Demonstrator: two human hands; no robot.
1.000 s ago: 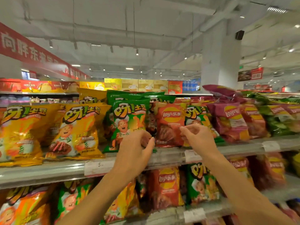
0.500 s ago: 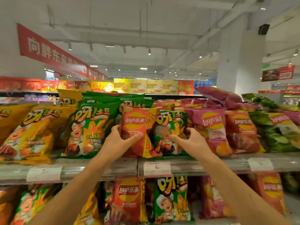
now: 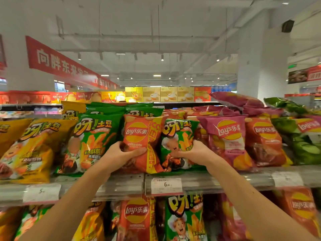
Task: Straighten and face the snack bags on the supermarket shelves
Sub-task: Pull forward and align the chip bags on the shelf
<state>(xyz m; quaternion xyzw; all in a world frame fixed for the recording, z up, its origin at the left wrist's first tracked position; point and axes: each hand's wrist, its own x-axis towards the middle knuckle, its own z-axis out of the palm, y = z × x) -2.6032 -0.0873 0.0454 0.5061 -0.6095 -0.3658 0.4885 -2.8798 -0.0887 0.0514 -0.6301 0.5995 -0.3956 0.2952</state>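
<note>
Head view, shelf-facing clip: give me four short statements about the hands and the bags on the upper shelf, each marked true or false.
1. The left hand holds the red Lay's bag. True.
2. The right hand rests on the purple Lay's bag. False: its grip is on the small green bag.
3. The red Lay's bag stands between two green bags. True: the large green bag is at its left.
4. The price tag under the hands reads 5. False: it starts with 6.
</note>
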